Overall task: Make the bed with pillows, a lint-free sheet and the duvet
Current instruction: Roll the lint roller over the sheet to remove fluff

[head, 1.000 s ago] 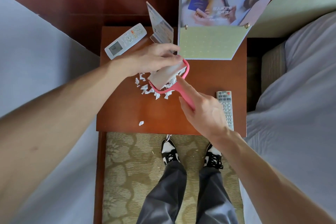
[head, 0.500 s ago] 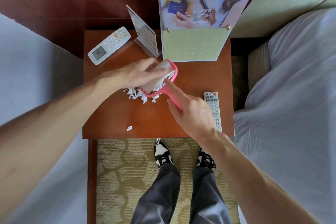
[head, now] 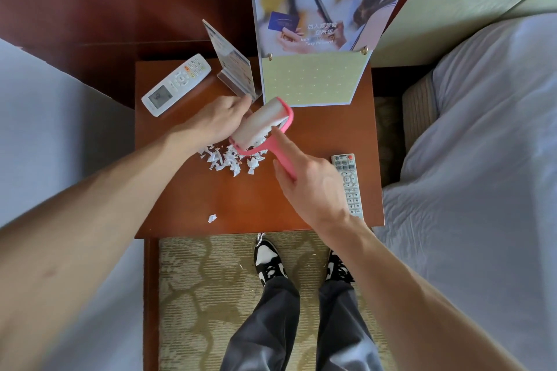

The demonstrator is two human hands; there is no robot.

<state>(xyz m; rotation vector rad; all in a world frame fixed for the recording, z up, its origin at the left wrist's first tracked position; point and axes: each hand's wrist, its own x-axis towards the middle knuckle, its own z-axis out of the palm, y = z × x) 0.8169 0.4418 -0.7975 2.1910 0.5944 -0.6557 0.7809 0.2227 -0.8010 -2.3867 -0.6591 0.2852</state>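
A person's right hand [head: 313, 187] gripped the lint roller [head: 262, 121], forefinger outstretched; left hand [head: 217, 122] fingers curled round its drum, paper scraps [head: 227, 159] below.

Fingertips of the left grip [head: 217, 125] vanish behind the lint roller [head: 262, 121], the right grip [head: 313, 190] swallows its pink handle's end and overlaps the TV remote [head: 346, 170], and the poster [head: 325, 9] runs off the top edge, small print blurred.
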